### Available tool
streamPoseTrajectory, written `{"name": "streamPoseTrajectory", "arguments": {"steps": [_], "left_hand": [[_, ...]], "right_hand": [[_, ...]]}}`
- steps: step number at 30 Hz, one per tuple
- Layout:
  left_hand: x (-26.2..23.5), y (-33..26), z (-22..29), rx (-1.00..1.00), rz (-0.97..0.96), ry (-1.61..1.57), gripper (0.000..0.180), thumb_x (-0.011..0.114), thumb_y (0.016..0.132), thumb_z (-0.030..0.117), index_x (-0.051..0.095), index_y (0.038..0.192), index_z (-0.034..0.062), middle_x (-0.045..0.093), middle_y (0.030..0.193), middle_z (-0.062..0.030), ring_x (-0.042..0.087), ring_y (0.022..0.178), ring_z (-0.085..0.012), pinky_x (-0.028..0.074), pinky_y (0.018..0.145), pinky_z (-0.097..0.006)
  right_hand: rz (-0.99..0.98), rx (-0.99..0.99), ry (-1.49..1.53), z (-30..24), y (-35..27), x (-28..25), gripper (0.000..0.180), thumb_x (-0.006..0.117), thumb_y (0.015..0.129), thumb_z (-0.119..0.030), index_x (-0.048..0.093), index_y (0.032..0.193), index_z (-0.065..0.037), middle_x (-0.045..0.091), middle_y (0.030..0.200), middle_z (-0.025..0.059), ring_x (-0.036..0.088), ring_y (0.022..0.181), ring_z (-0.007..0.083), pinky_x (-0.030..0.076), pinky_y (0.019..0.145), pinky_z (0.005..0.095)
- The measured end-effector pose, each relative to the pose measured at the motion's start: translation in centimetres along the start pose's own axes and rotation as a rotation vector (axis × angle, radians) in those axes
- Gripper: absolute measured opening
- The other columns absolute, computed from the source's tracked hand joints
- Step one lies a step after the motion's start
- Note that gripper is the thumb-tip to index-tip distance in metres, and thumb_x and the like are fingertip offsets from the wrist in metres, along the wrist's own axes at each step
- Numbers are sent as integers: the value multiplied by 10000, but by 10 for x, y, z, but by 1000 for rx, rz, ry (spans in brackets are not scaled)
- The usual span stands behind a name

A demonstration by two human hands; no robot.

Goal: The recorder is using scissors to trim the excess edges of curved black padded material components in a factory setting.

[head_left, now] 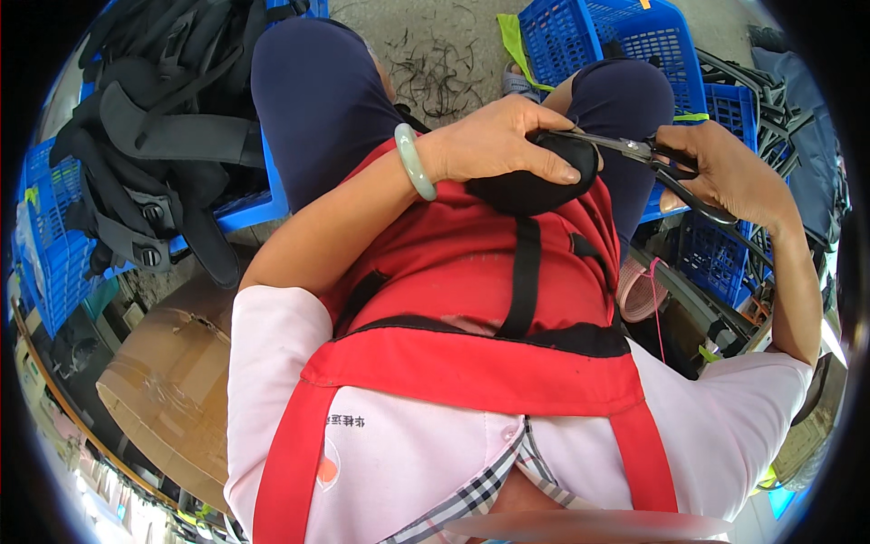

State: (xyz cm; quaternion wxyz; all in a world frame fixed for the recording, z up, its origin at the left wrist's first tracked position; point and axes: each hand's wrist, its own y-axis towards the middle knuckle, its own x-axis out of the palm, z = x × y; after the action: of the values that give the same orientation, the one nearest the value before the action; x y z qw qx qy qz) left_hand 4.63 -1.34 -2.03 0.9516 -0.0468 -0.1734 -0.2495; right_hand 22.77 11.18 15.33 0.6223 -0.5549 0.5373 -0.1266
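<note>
- The pad [521, 192] lay over the apron [435, 286], pinched by the left hand [503, 143] between thumb and fingers.
- The right hand [725, 172] grasped the scissors [634, 148] by their handles, blades at the pad's far edge.
- The pad looked light, soft and easily creased, best held near its rim, away from the blades.
- Floor [426, 41] between the knees [308, 77] seemed to leave room forward; a crate [548, 41] crowded the right.

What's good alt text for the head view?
A seated person's right grip holds scissors at a rounded black piece held in the left grip, over a red apron. Blue crates stand on both sides, black straps heaped at left.
</note>
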Motion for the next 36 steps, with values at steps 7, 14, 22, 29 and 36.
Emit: {"name": "streamPoseTrajectory", "arguments": {"steps": [7,14,22,29,36], "left_hand": [[5,1,0,18,89,145,403,738,767,277,687,1074,21,689,881,-48,588,818,-96,456,778,-237],[5,-2,10,-65,65,164,317,760,784,197,672,1002,-15,617,782,22,530,755,-42,439,712,-213],[3,-2,0,-104,53,92,292,769,786,190,668,964,-18,604,778,41,528,753,-41,433,702,-203],[-9,-4,-4,-51,88,-105,372,716,837,136,627,1170,-3,648,1008,-7,567,945,-67,443,875,-211],[-10,3,-7,52,21,-99,380,701,854,157,615,1195,12,636,1118,-17,538,1056,-93,383,973,-239]], "right_hand": [[177,-229,-136,-1,-3,2,528,805,700,-381,489,830,21,433,600,128,378,547,285,339,524,382],[7,-58,-276,-20,-1,-16,510,825,666,-297,490,870,28,450,635,144,418,575,301,351,532,376],[2,-107,-456,-26,11,-24,532,822,659,-339,490,843,33,422,585,131,424,532,265,342,512,363],[308,-126,-197,-4,7,-5,580,808,654,-375,533,1022,-21,454,681,156,456,638,341,384,607,401],[461,-293,-239,18,4,11,703,836,583,-282,508,1156,-39,533,786,168,542,764,367,426,689,422]]}}
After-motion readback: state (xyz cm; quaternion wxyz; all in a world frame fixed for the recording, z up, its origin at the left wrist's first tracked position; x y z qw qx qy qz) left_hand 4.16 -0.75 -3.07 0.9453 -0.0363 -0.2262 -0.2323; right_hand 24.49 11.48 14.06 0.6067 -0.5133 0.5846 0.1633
